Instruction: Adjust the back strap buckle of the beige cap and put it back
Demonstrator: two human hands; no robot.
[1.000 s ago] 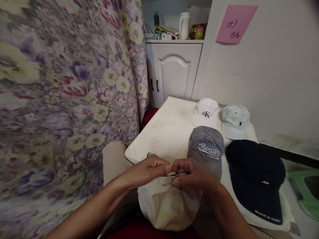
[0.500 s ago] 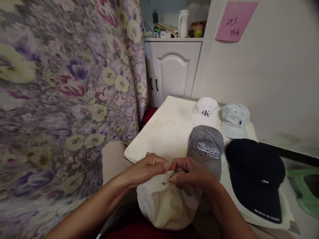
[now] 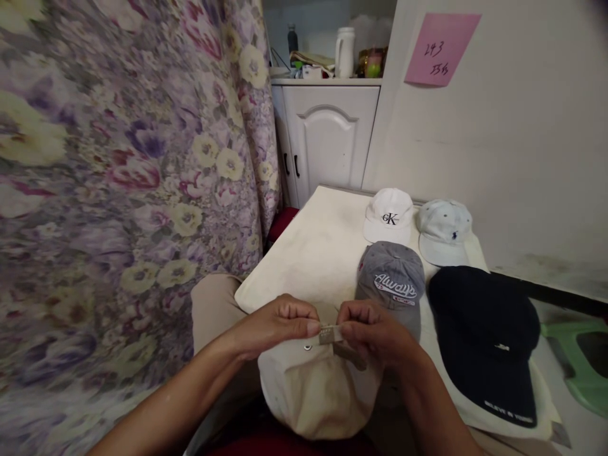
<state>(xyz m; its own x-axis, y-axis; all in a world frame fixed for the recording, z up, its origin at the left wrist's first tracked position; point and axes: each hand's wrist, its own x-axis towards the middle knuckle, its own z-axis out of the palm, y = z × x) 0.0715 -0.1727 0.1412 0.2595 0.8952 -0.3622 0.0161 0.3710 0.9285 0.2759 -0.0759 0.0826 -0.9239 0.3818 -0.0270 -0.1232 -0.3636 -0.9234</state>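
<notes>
A cream baseball cap (image 3: 323,396) lies crown toward me, close to my body. Its back strap (image 3: 329,334) stretches between my two hands, with small marks or holes visible on it. My left hand (image 3: 285,324) pinches the strap's left part between thumb and fingers. On the other side, my right hand (image 3: 373,329) pinches the strap's right part. A darker loose strap piece (image 3: 350,356) hangs below my right fingers. The gray cap (image 3: 392,278) with "Always" lettering sits just beyond my right hand, on the cream-covered table (image 3: 304,253).
Beyond the gray cap are a white CK cap (image 3: 389,215) and a pale blue cap (image 3: 445,231). A large black cap (image 3: 484,335) lies at the right. A green stool (image 3: 577,354) stands past the table's right edge. A floral curtain (image 3: 142,190) hangs at left, a white cabinet (image 3: 327,136) behind.
My hands have moved slightly apart, and the strap between them now shows flat and stretched. The view has shifted a little; the other caps stay in place.
</notes>
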